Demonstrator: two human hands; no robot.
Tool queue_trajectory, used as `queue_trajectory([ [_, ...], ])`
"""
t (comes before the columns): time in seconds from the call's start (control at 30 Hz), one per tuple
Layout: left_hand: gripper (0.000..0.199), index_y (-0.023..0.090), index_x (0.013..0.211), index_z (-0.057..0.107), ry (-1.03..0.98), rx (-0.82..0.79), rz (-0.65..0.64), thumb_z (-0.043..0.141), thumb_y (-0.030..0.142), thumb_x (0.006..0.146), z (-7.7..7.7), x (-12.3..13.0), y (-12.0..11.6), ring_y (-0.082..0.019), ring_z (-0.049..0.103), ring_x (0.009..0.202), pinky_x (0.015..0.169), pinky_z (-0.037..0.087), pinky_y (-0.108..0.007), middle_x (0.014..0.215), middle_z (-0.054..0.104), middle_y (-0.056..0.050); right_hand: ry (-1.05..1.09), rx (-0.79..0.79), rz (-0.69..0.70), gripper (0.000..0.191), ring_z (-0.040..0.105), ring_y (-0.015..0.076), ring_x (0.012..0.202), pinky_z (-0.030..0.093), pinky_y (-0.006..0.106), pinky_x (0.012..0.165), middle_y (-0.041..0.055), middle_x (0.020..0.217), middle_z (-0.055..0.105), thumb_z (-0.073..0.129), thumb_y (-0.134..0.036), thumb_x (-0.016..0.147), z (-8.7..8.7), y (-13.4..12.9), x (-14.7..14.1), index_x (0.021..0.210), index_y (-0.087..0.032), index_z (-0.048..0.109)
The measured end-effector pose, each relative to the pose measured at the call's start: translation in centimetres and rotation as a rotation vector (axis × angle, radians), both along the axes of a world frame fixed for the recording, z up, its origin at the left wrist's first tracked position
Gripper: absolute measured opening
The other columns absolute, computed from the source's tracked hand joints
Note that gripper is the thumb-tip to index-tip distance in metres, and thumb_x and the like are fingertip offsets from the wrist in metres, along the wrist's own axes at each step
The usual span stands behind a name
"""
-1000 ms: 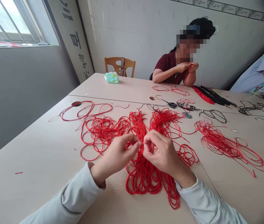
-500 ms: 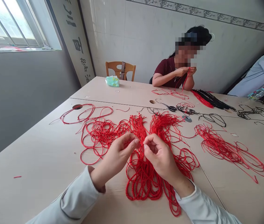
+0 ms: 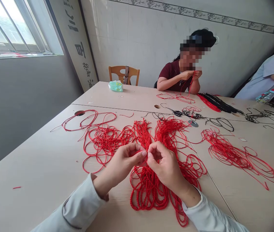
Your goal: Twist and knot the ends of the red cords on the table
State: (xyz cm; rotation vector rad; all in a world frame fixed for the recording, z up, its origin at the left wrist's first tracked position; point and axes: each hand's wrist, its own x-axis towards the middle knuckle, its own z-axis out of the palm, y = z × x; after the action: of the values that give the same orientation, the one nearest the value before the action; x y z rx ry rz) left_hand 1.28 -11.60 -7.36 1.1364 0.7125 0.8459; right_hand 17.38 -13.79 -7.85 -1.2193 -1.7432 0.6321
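My left hand point(image 3: 124, 161) is closed in a pinch, with a bit of red cord showing between its thumb and curled fingers. Its thumb tip nearly meets my right hand point(image 3: 164, 166), which pinches at the same spot; most of the cord there is hidden by the fingers. Beneath both hands lies a thick bundle of twisted red cords point(image 3: 148, 193), knotted ends away from me and loops toward me. A second red bundle point(image 3: 168, 132) spreads beside it on the right. Loose thin red cord point(image 3: 105, 138) is tangled to the left of my hands.
The table point(image 3: 42, 161) has a cable hole point(image 3: 79, 113) at left. Black scissors point(image 3: 177, 113) and black cords point(image 3: 220, 123) lie farther back. More red cord point(image 3: 236, 151) is at right. Across the table a person point(image 3: 173, 77) handles red cord near a tissue pack point(image 3: 116, 86).
Both hands have sunk slightly in view and come a little closer together, still pinching. The view itself has shifted slightly. The cord bundles lie as before.
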Motion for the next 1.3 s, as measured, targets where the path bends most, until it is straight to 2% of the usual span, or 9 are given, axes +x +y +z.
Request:
queue_trajectory([
  [0.1, 0.025, 0.013, 0.08, 0.06, 0.002, -0.007, -0.048, 0.07, 0.036, 0.081, -0.1, -0.2, 0.2, -0.009, 0.053, 0.067, 0.07, 0.048, -0.024, 0.071, 0.058, 0.001, -0.044, 0.039, -0.01, 0.008, 0.052, 0.0114, 0.056, 0.042, 0.023, 0.053, -0.0031, 0.069, 0.054, 0.049, -0.014, 0.084, -0.1, 0.1, 0.0, 0.08, -0.021, 0.049],
  [0.3, 0.025, 0.014, 0.081, 0.06, 0.039, 0.035, -0.076, 0.068, 0.037, 0.082, 0.0, -0.3, 0.4, -0.012, 0.057, 0.072, 0.074, 0.049, -0.029, 0.076, 0.059, -0.001, -0.179, 0.238, -0.037, 0.011, 0.055, 0.0135, 0.066, 0.045, 0.026, 0.062, -0.0004, 0.075, 0.057, 0.049, -0.01, 0.083, -0.1, 0.5, 0.5, 0.08, -0.02, 0.051],
  [0.4, 0.024, 0.015, 0.081, 0.061, 0.085, 0.125, -0.075, 0.066, 0.038, 0.084, 0.1, -0.4, 0.3, -0.013, 0.057, 0.074, 0.072, 0.048, -0.028, 0.077, 0.059, -0.001, -0.033, 0.115, -0.035, 0.01, 0.058, 0.014, 0.069, 0.047, 0.026, 0.062, 0.0014, 0.081, 0.061, 0.05, -0.011, 0.083, 0.0, 0.6, 0.6, 0.082, -0.021, 0.053],
  [0.57, 0.022, 0.016, 0.084, 0.062, 0.176, 0.201, -0.117, 0.063, 0.038, 0.087, 0.1, -0.6, 0.1, -0.014, 0.057, 0.075, 0.071, 0.045, -0.027, 0.079, 0.061, -0.001, 0.391, -0.152, 0.022, 0.007, 0.055, 0.0118, 0.063, 0.046, 0.023, 0.056, 0.0007, 0.081, 0.06, 0.055, -0.016, 0.081, 0.0, 0.6, 0.2, 0.077, -0.021, 0.051],
  [0.7, 0.022, 0.016, 0.086, 0.061, 0.161, 0.148, -0.201, 0.063, 0.038, 0.086, 0.3, -0.6, 0.0, -0.013, 0.055, 0.07, 0.068, 0.043, -0.026, 0.074, 0.061, 0.0, 0.675, -0.298, 0.021, 0.015, 0.049, 0.0091, 0.055, 0.044, 0.021, 0.051, -0.0028, 0.071, 0.057, 0.063, -0.021, 0.075, 0.5, 1.2, 0.6, 0.071, -0.02, 0.049],
  [0.83, 0.024, 0.015, 0.085, 0.06, 0.122, 0.069, -0.254, 0.066, 0.038, 0.084, 0.7, -0.6, -0.2, -0.013, 0.057, 0.071, 0.07, 0.044, -0.027, 0.074, 0.062, -0.001, 0.786, -0.347, -0.04, 0.022, 0.054, 0.011, 0.059, 0.046, 0.021, 0.052, -0.0033, 0.069, 0.057, 0.07, -0.029, 0.071, 1.3, 2.0, 2.3, 0.074, -0.021, 0.049],
  [0.9, 0.023, 0.015, 0.084, 0.061, 0.089, 0.051, -0.226, 0.067, 0.037, 0.084, 0.8, -0.7, -0.1, -0.013, 0.057, 0.072, 0.072, 0.044, -0.027, 0.075, 0.061, -0.001, 0.737, -0.336, -0.063, 0.021, 0.056, 0.0121, 0.063, 0.048, 0.024, 0.057, -0.0026, 0.072, 0.058, 0.069, -0.031, 0.073, 1.5, 2.3, 3.0, 0.076, -0.021, 0.05],
  [1.07, 0.022, 0.016, 0.084, 0.061, -0.02, -0.028, -0.074, 0.068, 0.037, 0.083, 0.7, -1.0, 0.4, -0.012, 0.055, 0.072, 0.075, 0.046, -0.027, 0.075, 0.056, 0.001, 0.33, -0.078, -0.14, 0.01, 0.055, 0.0143, 0.073, 0.046, 0.027, 0.07, 0.0003, 0.079, 0.059, 0.062, -0.027, 0.083, 1.3, 2.1, 2.9, 0.081, -0.02, 0.056],
  [1.3, 0.022, 0.017, 0.081, 0.06, -0.016, -0.039, -0.036, 0.066, 0.037, 0.084, 1.2, -1.3, 0.7, -0.009, 0.042, 0.062, 0.063, 0.04, -0.021, 0.069, 0.048, 0.003, 0.244, -0.136, 0.03, 0.01, 0.057, 0.015, 0.075, 0.046, 0.027, 0.071, 0.0006, 0.081, 0.061, 0.054, -0.028, 0.091, 1.7, 0.8, 2.0, 0.089, -0.021, 0.06],
])
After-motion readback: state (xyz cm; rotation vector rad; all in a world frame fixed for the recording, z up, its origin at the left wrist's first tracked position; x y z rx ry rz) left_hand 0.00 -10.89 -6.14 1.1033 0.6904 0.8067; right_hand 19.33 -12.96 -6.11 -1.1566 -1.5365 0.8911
